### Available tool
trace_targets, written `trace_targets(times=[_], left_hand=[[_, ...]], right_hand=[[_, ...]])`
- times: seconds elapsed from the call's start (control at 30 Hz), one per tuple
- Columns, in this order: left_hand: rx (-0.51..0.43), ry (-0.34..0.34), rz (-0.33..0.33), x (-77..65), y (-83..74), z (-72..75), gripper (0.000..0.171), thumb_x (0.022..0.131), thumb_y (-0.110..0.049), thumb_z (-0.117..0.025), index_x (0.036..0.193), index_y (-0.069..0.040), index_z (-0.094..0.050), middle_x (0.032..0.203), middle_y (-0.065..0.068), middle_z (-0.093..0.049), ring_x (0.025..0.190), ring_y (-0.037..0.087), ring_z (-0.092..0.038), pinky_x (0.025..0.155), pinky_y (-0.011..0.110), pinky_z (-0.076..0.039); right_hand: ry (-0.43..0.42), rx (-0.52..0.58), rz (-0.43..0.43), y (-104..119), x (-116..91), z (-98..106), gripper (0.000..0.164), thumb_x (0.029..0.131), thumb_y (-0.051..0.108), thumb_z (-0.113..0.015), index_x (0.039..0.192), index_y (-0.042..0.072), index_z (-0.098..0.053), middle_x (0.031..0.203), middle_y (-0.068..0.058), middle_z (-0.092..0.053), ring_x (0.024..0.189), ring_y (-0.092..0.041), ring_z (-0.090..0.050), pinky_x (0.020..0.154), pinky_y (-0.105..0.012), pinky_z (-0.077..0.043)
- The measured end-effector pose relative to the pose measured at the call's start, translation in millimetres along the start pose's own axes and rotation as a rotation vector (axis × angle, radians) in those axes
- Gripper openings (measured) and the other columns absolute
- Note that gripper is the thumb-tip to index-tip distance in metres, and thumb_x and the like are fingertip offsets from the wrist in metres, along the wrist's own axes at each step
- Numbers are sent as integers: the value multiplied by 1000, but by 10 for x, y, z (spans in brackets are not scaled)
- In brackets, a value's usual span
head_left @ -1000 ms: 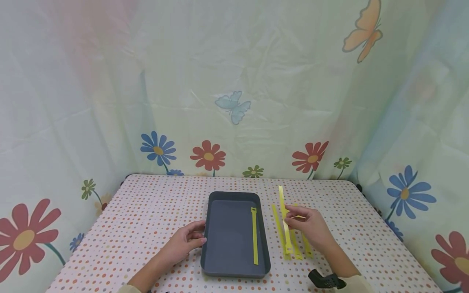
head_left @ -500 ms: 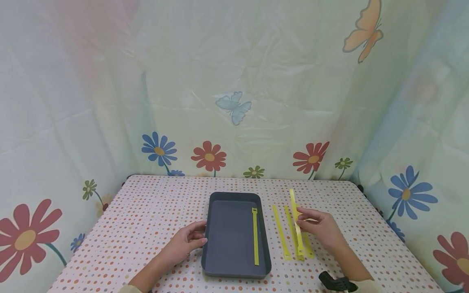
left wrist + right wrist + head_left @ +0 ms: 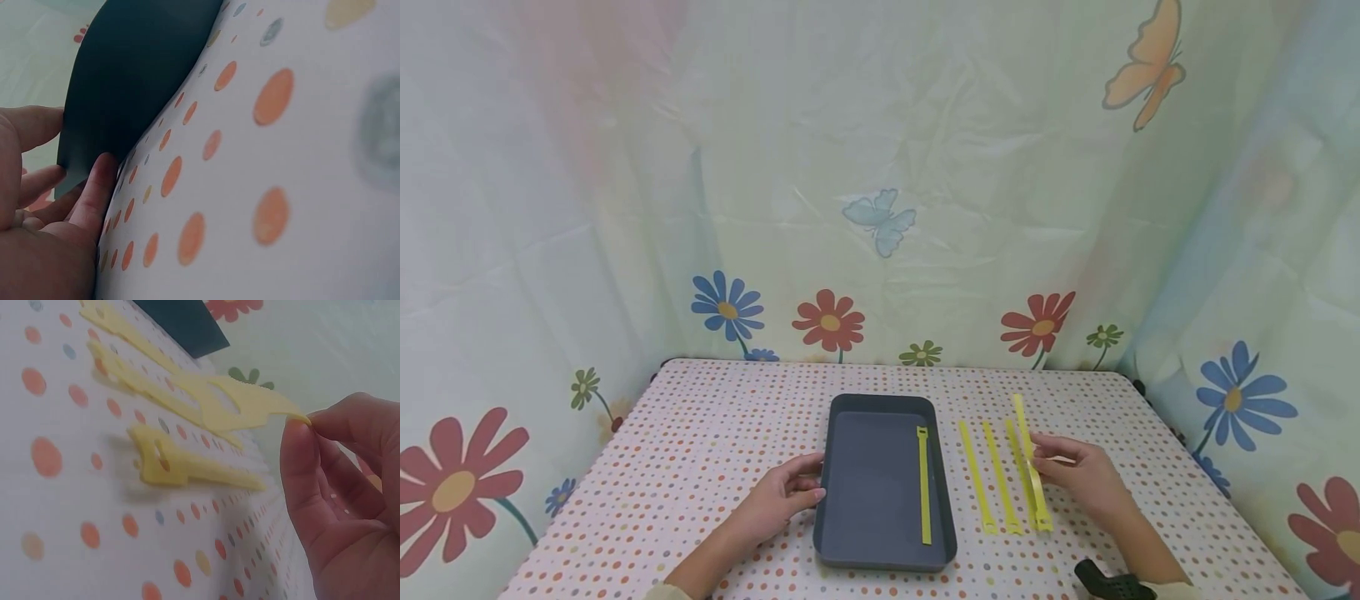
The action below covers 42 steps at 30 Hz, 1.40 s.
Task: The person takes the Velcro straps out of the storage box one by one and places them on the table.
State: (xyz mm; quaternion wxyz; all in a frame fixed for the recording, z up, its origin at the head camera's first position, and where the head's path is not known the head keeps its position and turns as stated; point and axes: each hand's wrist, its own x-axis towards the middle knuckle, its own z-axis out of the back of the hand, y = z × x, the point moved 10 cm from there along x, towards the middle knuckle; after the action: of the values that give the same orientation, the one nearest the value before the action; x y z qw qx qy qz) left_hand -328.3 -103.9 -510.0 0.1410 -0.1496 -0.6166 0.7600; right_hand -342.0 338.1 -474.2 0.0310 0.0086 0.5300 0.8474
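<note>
My right hand [image 3: 1086,475] pinches a yellow slotted strap, like a cable tie [image 3: 1028,450], between thumb and fingertips, right of the tray. In the right wrist view its wide slotted end [image 3: 225,403] juts from the fingertips above the table. Below lie three similar straps, a left one [image 3: 976,475], a middle one [image 3: 1000,475] and a right one [image 3: 1021,454], the last partly covered. Against the left outer wall of the dark grey tray [image 3: 822,500] rest the fingertips of my left hand [image 3: 778,496]. One more yellow strap [image 3: 924,487] lies along the tray's right side.
A dotted cloth [image 3: 722,417] covers the table. Behind it and at both sides hangs a curtain [image 3: 775,167] printed with flowers and butterflies. A black band [image 3: 1116,583] is worn on the right wrist.
My right hand has moved rightward with the pinched strap, from over the left strap past the middle one to the right one. My left hand and the tray have stayed in place.
</note>
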Motion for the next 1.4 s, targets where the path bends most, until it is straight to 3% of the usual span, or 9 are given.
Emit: trace_targets(times=[0.23,0.53,0.77,1.13,1.4], left_hand=[[4,0,-4,0,0,0,60,100,-20,-68,153,-5,-44,150,19,-52,120,24,-62,90,22,-56],[3,1,4,1,7,5,60,100,-22,-68,153,-6,-44,151,19,-51,121,24,-62,90,22,-56],[3,0,3,5,5,6,60,100,-21,-68,153,-6,-45,150,19,-52,120,23,-62,90,23,-56],[5,5,-11,13,2,-2,60,100,-21,-68,153,-5,-45,149,19,-53,117,20,-63,89,22,-56],[2,4,-3,15,17,12,60,100,-23,-69,153,-7,-45,149,19,-53,119,23,-63,89,22,-56]], right_hand=[[6,-9,-16,-104,5,105,57,95,20,-75,145,-1,-56,120,-18,-67,93,-3,-69,81,-31,-63],[4,-91,-55,-269,73,213,56,94,27,-76,141,0,-60,113,-10,-70,91,-2,-66,77,-28,-62],[-31,-169,-105,-346,126,255,53,93,22,-76,138,-1,-62,111,-13,-70,90,-10,-65,73,-27,-61],[-16,-209,-156,-326,192,192,47,95,11,-69,136,-8,-60,112,-21,-71,83,-16,-69,69,-31,-61],[-30,-313,-149,-273,227,177,41,93,8,-68,130,-9,-64,104,-19,-73,78,-16,-67,64,-29,-58]])
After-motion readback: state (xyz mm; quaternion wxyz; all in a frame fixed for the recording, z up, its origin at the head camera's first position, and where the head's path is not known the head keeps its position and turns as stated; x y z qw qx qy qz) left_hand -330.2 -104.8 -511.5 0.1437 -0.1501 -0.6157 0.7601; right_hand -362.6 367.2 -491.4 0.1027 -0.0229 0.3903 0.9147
